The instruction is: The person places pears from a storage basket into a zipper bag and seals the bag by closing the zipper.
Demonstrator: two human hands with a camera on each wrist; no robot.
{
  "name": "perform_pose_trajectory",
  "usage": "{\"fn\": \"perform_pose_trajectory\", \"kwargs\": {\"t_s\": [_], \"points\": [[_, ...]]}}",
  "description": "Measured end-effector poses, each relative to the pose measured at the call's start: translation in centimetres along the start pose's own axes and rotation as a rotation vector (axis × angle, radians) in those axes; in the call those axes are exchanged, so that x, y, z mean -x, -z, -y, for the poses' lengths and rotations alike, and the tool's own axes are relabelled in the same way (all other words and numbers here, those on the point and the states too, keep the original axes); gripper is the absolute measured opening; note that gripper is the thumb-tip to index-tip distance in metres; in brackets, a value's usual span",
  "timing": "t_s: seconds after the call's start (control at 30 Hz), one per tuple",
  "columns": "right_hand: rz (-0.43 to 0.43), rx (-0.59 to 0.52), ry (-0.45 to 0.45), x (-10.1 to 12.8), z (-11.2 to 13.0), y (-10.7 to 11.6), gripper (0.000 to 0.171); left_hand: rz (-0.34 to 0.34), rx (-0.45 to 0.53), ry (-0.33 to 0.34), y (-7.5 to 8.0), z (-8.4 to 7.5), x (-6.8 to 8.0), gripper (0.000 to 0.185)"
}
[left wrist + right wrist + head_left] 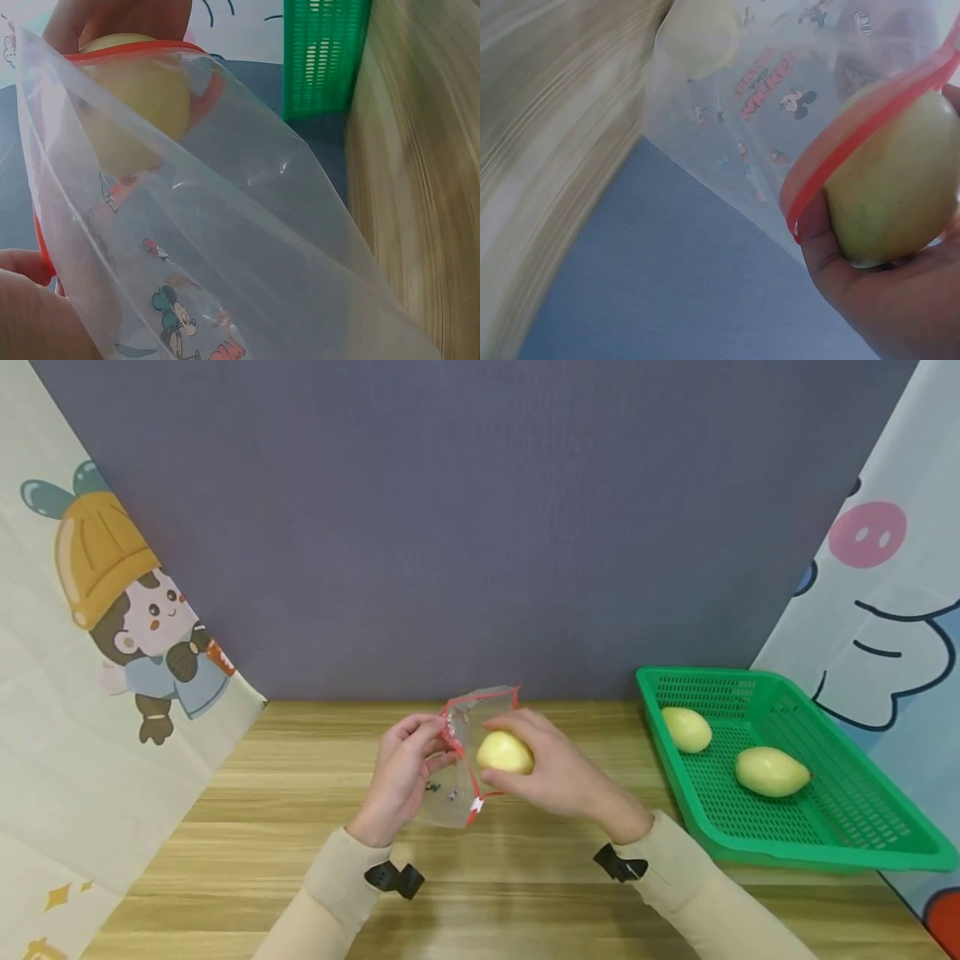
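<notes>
My left hand [401,768] pinches the bag [459,760] mouth open while my right [551,772] grips a pear [506,752] at its rim; next, I judge, it must push inside.

Even, soft lighting; both wrist views blurred at edges.

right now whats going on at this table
A person holds a clear zip bag open by its red rim with the left hand, above the wooden table. The right hand grips a yellow-green fruit at the bag's mouth. Two more fruits lie in the green basket to the right.
</notes>
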State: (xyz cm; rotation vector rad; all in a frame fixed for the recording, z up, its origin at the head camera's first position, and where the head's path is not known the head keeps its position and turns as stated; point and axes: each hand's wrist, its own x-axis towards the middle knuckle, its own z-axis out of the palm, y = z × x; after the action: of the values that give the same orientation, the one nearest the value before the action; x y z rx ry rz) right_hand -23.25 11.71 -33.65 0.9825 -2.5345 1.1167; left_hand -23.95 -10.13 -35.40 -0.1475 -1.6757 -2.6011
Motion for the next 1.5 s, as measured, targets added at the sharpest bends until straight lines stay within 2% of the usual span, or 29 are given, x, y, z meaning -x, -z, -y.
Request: {"fn": "perform_pose_trajectory", "kwargs": {"t_s": [0.4, 0.57, 0.77, 0.93, 1.23, 1.4, 1.5], "points": [[0.02, 0.023, 0.013, -0.2, 0.0, 0.0, 0.056, -0.004, 0.019, -0.005, 0.1, 0.0, -0.2, 0.004], [0.002, -0.01, 0.034, -0.1, 0.0, 0.3, 0.04, -0.018, 0.012, -0.012, 0.1, 0.0, -0.2, 0.005], [-0.018, 0.0, 0.15, 0.1, 0.6, 0.9, 0.021, -0.029, 0.022, -0.012, 0.4, -0.2, -0.3, 0.005], [-0.03, 0.019, 0.166, 0.2, 1.2, 1.9, 0.026, -0.039, 0.018, -0.009, 0.6, -0.4, -0.3, 0.005], [0.057, 0.116, 0.13, 0.3, 1.8, 3.4, 0.044, -0.035, 0.023, -0.014, 0.8, -0.2, -0.4, 0.005], [0.098, 0.196, 0.08, 0.4, 2.1, 4.1, 0.05, -0.036, 0.021, -0.01, 0.7, -0.3, -0.4, 0.005], [0.118, 0.254, 0.078, 0.4, 2.2, 4.4, 0.053, -0.034, 0.022, -0.008, 0.6, -0.3, -0.4, 0.006]]}}
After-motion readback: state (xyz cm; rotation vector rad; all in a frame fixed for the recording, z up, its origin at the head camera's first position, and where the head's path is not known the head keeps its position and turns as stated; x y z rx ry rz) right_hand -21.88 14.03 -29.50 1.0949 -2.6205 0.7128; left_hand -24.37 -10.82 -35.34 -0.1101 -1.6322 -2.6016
